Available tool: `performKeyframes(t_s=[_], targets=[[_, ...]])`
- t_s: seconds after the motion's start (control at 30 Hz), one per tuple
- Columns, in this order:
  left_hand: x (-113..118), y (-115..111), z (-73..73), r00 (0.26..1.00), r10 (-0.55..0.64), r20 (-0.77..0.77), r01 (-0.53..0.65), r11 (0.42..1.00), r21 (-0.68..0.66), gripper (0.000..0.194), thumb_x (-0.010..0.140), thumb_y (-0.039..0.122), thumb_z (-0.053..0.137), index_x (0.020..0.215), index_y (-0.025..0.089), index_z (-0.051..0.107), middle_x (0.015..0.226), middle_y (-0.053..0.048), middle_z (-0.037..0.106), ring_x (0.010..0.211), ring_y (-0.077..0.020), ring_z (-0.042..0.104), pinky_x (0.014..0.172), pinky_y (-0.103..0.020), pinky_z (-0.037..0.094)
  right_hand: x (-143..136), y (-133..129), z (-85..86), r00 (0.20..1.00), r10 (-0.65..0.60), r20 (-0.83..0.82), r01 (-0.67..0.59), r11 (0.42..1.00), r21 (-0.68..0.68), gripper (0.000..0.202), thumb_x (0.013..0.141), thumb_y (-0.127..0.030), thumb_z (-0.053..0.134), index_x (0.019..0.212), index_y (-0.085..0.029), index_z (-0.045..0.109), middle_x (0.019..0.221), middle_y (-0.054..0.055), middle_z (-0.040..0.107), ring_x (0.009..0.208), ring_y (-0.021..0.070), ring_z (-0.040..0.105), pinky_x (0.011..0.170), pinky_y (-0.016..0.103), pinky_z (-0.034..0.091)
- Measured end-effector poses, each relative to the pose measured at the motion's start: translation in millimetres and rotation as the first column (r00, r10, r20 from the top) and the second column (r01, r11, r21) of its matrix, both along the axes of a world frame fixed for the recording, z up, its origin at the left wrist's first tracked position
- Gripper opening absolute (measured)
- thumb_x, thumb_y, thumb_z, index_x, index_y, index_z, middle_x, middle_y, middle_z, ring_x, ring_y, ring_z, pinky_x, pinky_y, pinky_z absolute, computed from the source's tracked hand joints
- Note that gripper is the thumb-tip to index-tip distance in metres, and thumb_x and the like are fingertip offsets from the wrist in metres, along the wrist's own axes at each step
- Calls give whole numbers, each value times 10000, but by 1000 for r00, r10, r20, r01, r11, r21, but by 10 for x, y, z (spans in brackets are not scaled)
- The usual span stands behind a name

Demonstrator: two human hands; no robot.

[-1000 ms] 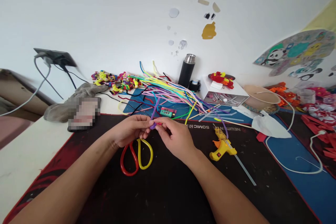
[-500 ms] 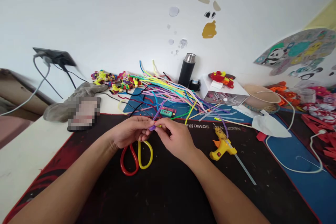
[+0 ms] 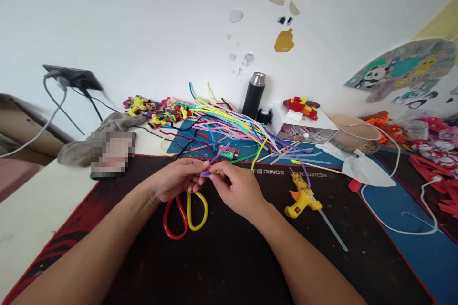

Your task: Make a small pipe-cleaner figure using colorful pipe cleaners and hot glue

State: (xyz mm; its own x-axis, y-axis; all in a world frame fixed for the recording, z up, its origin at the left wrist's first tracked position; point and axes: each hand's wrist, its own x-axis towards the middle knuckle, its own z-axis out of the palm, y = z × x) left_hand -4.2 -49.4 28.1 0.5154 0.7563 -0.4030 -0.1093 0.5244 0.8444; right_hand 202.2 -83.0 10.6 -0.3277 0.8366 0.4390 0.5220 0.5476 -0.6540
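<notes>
Between my hands is a purple pipe cleaner [image 3: 205, 173], coiled at its lower end, with a straight length slanting up to the right. The fingertips of my left hand [image 3: 182, 177] pinch it from one side. On the other side, my right hand [image 3: 238, 186] closes thumb and forefinger on the same piece. A speck of red and yellow shows by the fingertips; I cannot make out what it is. Just below my left hand lie scissors with one red and one yellow handle loop [image 3: 205, 214]; their blades are hidden under the hands.
A yellow hot glue gun [image 3: 302, 200] with a glue stick lies at right on the black mat [image 3: 229, 267]. Behind are a heap of pipe cleaners [image 3: 232, 124], a black thermos [image 3: 253, 95], a white box [image 3: 307, 126] and small colourful figures [image 3: 157, 109]. A phone [image 3: 112, 152] lies left.
The straight end of the purple pipe cleaner has tilted lower and to the right. Both hands keep their pinch, and the view has shifted very slightly.
</notes>
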Motion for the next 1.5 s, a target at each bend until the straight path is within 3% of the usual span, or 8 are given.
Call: performKeyframes(t_s=[0.3,0.5,0.63,0.9,1.03,1.13,1.33,1.5], targets=[[-44,25,-74,1000,-15,-27,16,999,45,581,791,686,866,730,126,719,661,-44,659,532,-105,566,503,-207,429,-34,-6,15,994,-70,-79,66,996,-55,114,1010,-303,625,968,-245,713,726,-22,727,578,130,614,578,248,395],[-76,32,-14,999,-15,-46,18,997,76,436,736,510,973,792,130,766,744,-57,729,564,-103,613,516,-192,482,-9,-3,-2,999,-48,10,48,998,-45,121,1012,-255,637,1080,-249,736,756,-28,741,608,133,630,614,252,401],[-87,63,-19,984,-3,-179,36,983,181,445,733,540,960,820,141,781,797,-93,786,631,-147,685,595,-230,559,-4,1,4,995,-27,95,31,998,-49,134,1028,-256,645,1104,-257,756,795,-19,779,656,148,680,635,264,413],[42,-5,-7,914,63,-402,128,893,431,343,812,520,833,796,202,705,671,-2,686,555,-166,622,548,-266,513,-6,-19,19,999,-42,5,41,998,45,229,1061,-309,595,1208,-254,763,908,24,832,725,167,744,696,269,512],[89,-69,-26,872,70,-485,233,811,537,187,865,399,750,865,212,735,767,-6,710,662,-190,629,624,-273,503,-4,9,-11,984,-89,153,87,996,23,314,1042,-319,625,1334,-267,727,934,42,845,780,209,776,702,297,520],[78,-75,-24,838,120,-532,262,767,586,151,859,368,749,841,218,747,793,-12,724,721,-203,627,645,-266,466,0,34,-4,956,-142,255,153,988,-25,280,1032,-310,643,1287,-262,748,833,34,823,731,231,767,648,310,479],[72,-62,29,836,189,-516,210,757,618,172,854,351,763,968,227,795,835,-17,760,751,-216,651,694,-285,470,20,52,12,971,-176,159,191,978,-81,161,1047,-298,629,1084,-253,779,825,19,816,719,213,748,641,299,440],[57,-36,2,859,241,-452,100,786,610,245,814,429,837,910,209,788,781,-21,717,718,-203,604,650,-273,448,28,58,-2,977,-198,84,205,974,-97,144,1031,-291,638,1031,-255,776,781,7,792,682,196,729,631,289,432]])
